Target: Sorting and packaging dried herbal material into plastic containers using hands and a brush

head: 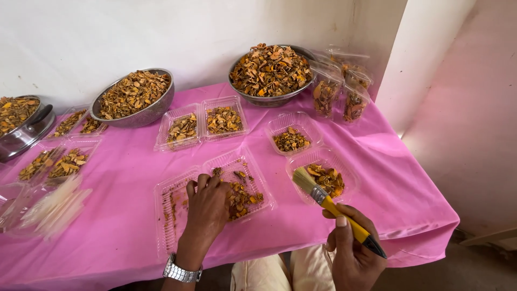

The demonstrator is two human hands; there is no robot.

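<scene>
My left hand (205,207), with a metal watch on its wrist, rests palm down in an open clear plastic clamshell box (175,226) that lies in front of me. Its fingers touch a small heap of dried orange-brown slices (242,196) in the box's right half. My right hand (353,250) grips a paintbrush (334,207) with a yellow handle and pale bristles. The bristles point up-left, over the edge of a second clamshell box (344,167) that holds more slices.
A pink cloth (124,178) covers the table, whose front edge is at my knees. Two steel bowls (151,110) (272,99) heaped with slices stand by the white wall. Several filled clamshell boxes (200,125) lie about, stacked ones (344,86) at back right, empty ones (48,207) at left.
</scene>
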